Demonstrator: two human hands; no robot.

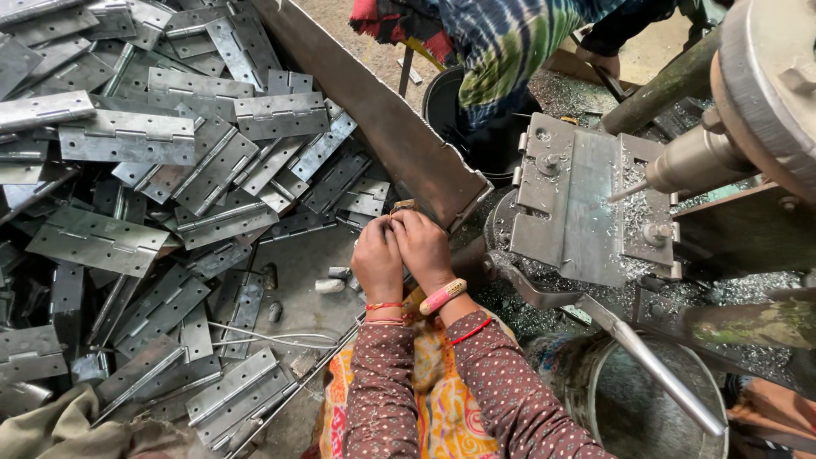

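Hinges [127,136] — grey metal, heaped loose across the tray [314,263] on your left, from near edge to far. Your left hand [376,259] and right hand [422,246] are pressed together at the tray's right edge, fingers curled in around something small; can't tell what it is, it's hidden between them. Right of your hands sits a metal jig plate [586,204] covered in shavings, with a drill bit [627,192] pointing at it from the right. Metal bucket [646,399] near right, below the plate. Another person's striped sleeve [510,42] at the far side — their hand [602,61] is well apart from yours.
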